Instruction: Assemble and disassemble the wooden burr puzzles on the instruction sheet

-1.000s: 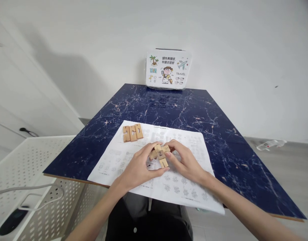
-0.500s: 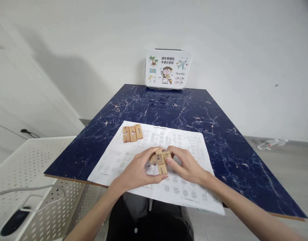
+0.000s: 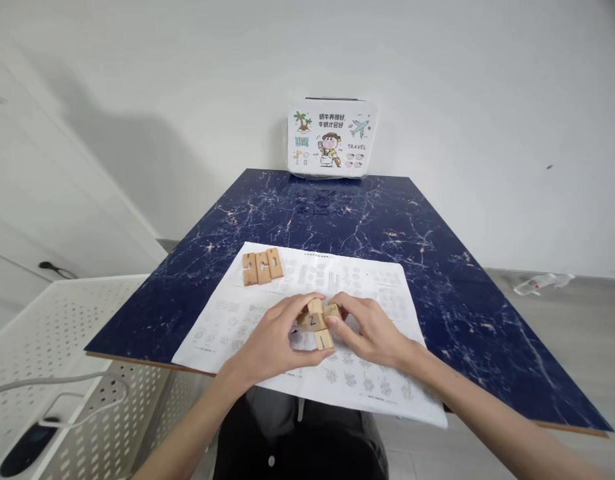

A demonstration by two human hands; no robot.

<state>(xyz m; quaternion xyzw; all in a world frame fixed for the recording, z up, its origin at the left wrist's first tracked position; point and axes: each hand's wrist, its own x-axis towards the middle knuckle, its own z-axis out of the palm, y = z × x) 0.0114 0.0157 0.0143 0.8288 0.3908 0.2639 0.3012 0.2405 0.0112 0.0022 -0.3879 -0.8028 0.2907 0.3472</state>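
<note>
Between my two hands is a small cluster of wooden puzzle blocks (image 3: 315,321), marked with characters such as "Z" and "1". My left hand (image 3: 275,333) curls round its left side, thumb along the bottom and fingers at the top. From the right, my right hand (image 3: 365,327) pinches a block of the cluster between thumb and forefinger. Beneath both hands lies a white instruction sheet (image 3: 212,327) printed with small diagrams. Three flat notched wooden pieces (image 3: 263,266) rest side by side on its upper left. My fingers hide part of the cluster.
The table (image 3: 337,220) has a dark blue marbled top. A white box with cartoon prints (image 3: 330,139) stands at its back edge against the wall. To the left is a white perforated stand (image 3: 97,313) with a cable and a dark device (image 3: 30,447) on it.
The right-hand block of the cluster has turned a little and sits closer to the "Z" block. Both hands keep nearly the same place. The whole view has shifted slightly.
</note>
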